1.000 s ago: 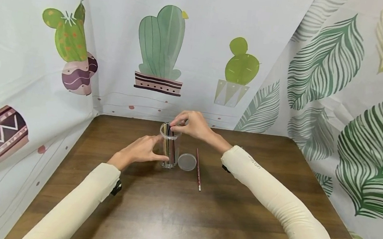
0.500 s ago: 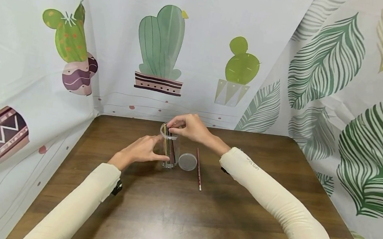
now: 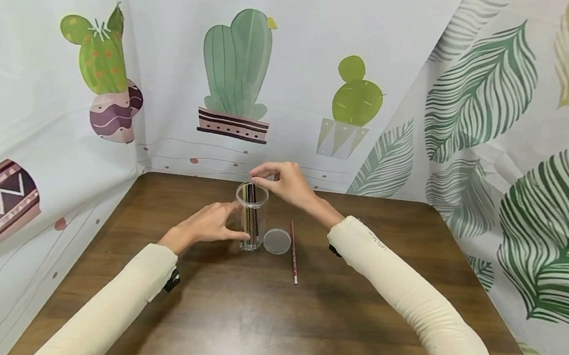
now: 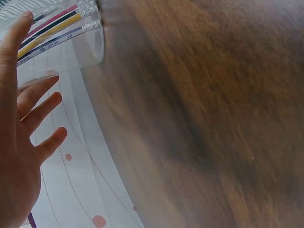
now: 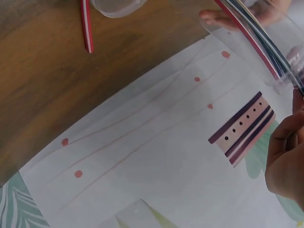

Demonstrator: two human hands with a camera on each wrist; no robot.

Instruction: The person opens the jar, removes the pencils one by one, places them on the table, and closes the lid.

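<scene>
A clear plastic jar (image 3: 262, 217) stands upright on the table with several pencils (image 3: 249, 220) inside. My left hand (image 3: 211, 222) holds the jar's left side, thumb in front and fingers behind. In the left wrist view, white eraser ends (image 4: 90, 26) of the pencils point to the jar's base, and the ring and little fingers are spread off the wall. Above the rim, my right hand (image 3: 288, 185) pinches the top of a dark pencil (image 5: 290, 76) that sticks up from the jar. Part of that pencil is hidden by the fingertips.
A round clear lid (image 3: 276, 241) lies flat just right of the jar. Beside it lies a single red pencil (image 3: 294, 254) with a white eraser end towards me. The brown wooden table (image 3: 229, 310) ends at a white curtain (image 3: 304, 87) printed with cacti.
My right hand dipped towards the jar's rim, then rose, and a dark pencil top now shows in its fingertips. The left hand stays on the jar.
</scene>
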